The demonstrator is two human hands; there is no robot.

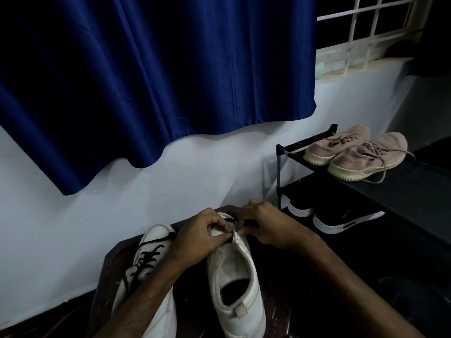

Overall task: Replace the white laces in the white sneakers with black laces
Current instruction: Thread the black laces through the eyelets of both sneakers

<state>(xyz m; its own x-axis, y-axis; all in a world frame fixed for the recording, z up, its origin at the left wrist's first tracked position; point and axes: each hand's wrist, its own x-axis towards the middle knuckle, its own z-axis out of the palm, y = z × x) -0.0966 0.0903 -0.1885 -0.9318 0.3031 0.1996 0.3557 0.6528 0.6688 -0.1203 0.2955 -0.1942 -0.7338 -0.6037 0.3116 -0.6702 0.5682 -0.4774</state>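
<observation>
Two white sneakers stand on a dark wooden stool (107,267), toes pointing away from me. The left sneaker (146,269) carries a black lace criss-crossed up its front. The right sneaker (234,281) has its heel toward me and its opening empty. My left hand (197,237) and my right hand (266,225) meet over the right sneaker's tongue area. Both pinch a thin black lace (229,219) near the eyelets, fingers curled. The front of that sneaker is hidden under my hands.
A black shoe rack (280,152) stands to the right, with pink sneakers (361,154) on top and black sneakers (341,220) below. A blue curtain (156,76) hangs over the pale wall behind. A barred window (371,30) sits at upper right.
</observation>
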